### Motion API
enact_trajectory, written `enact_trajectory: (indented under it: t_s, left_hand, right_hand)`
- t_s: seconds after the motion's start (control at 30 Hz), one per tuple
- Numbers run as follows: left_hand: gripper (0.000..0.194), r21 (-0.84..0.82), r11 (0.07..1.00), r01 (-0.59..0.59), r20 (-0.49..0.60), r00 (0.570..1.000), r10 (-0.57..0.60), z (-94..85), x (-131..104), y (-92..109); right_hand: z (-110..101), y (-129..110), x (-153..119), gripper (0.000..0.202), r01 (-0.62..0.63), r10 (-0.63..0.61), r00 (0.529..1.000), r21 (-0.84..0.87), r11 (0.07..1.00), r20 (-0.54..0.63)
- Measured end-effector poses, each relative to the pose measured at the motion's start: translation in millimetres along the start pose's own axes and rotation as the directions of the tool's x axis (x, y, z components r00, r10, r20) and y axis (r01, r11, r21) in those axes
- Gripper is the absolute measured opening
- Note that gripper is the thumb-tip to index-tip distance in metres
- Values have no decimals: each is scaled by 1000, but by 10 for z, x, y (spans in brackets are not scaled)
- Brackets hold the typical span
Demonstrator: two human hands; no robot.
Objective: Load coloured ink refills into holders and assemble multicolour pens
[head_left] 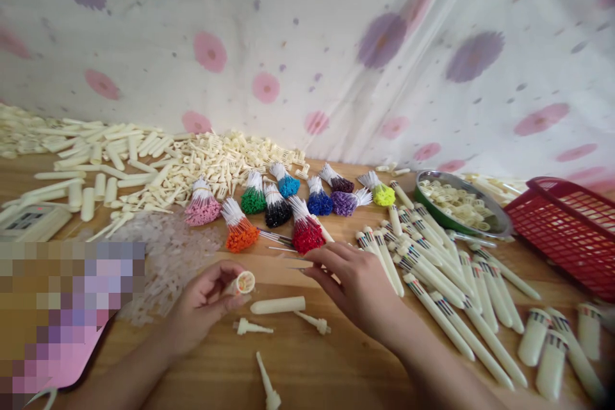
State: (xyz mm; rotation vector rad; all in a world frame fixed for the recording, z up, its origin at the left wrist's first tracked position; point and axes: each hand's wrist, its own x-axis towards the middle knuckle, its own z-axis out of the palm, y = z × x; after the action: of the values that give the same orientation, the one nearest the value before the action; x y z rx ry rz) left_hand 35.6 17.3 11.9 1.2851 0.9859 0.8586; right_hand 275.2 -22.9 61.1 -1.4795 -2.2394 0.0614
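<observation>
My left hand [211, 298] is closed around a cream pen barrel [245, 282], whose round open end faces up with small coloured bits inside. To its right, my right hand [346, 275] pinches a thin refill [293, 267] by its end. Just behind my right hand stand the red bundle of refills [307, 230] and the orange bundle [240, 230]. A cream tube [277, 305] lies between my hands, with cream pointed pieces [252, 327] in front of it.
Bundles of other colours [277, 206] stand behind. Cream parts are heaped [225, 157] at the back left, near clear pieces [163, 243]. Assembled pens [432, 262], a bowl [456, 205] and a red basket [567, 230] are at the right. A blurred phone-like object lies left.
</observation>
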Motion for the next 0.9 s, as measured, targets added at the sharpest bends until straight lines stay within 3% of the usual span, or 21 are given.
enact_trajectory:
  t_s: [0.07,0.17,0.27,0.37,0.47,0.6,0.73,0.9]
  left_hand:
    - [22,-18,999,41,-107,993,-43,-14,9,-6]
    - [27,-12,997,73,-192,979,-74,-30,23,-18]
    - [32,-22,996,91,-191,977,-93,-23,49,-21]
    - [41,-42,993,106,-126,986,-110,2,105,-21]
    - [43,-51,996,72,-98,992,-77,10,170,-35]
    - [48,-78,996,54,-166,984,-66,-20,183,-75]
    - [50,-38,999,25,-238,971,-33,-44,117,-102]
    - [41,-3,1000,18,-292,956,-18,-45,69,-63]
  right_hand:
    - [169,53,26,12,-142,165,976,-160,977,140]
    - [423,53,40,10,-208,305,910,-328,922,282]
    - [547,2,54,10,-242,360,883,-366,899,300]
    - [499,-39,153,14,-277,383,882,-357,892,273]
    - [413,-64,423,17,-323,390,887,-273,906,247]
    - [465,-72,992,22,-337,380,892,-198,920,244]
    - [621,-50,1492,29,-404,440,859,-181,897,262]
    - [760,-16,1765,33,-441,497,802,-234,867,330]
